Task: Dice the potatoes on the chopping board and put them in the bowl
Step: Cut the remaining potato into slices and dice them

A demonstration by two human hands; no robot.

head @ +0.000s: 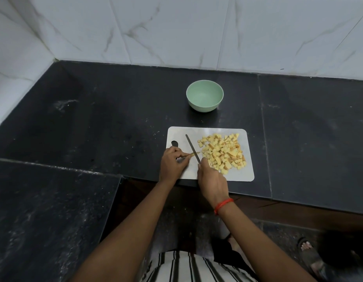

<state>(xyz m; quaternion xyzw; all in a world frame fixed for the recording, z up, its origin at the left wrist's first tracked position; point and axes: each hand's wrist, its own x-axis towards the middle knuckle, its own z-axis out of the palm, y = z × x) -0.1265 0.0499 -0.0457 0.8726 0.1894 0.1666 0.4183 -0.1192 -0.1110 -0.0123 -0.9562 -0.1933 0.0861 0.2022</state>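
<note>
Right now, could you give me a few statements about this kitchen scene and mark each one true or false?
1. The green bowl already holds potato cubes. False: it is empty.
2. The diced potato pile lies on the right part of the chopping board. True.
3. The right hand holds the knife. True.
4. The left hand lies flat and holds nothing. False: it pinches a thin potato piece.
5. The bowl stands on the board. False: it stands on the dark counter beyond it.
</note>
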